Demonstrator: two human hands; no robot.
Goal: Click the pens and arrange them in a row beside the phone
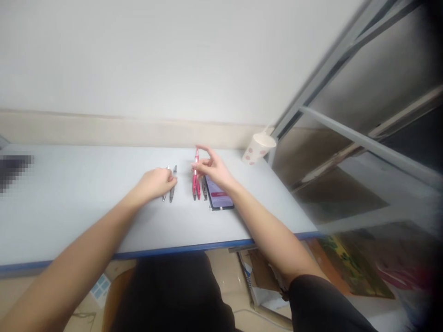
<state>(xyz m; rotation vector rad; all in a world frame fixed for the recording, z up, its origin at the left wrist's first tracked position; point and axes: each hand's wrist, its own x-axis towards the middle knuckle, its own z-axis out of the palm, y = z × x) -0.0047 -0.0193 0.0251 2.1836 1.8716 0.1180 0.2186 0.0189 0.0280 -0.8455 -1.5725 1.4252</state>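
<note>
On the pale table lie two slim grey pens (172, 193), with my left hand (158, 183) over them. Its fingers are curled together at the pens, and a pen is pinched there. To the right, my right hand (211, 168) holds the upper part of a red pen (194, 182) between thumb and fingers, the index finger reaching to its top end. Another red pen (198, 190) lies right beside it, and a dark pen (205, 190) lies next to the phone (221, 198). The phone's screen is lit, its upper part hidden by my right hand.
A white paper cup with reddish spots (258, 148) stands at the table's back right corner, near a metal-framed glass partition (339, 124). A dark blurred object (12, 168) is at the far left. The table's blue front edge (183, 249) runs before my lap.
</note>
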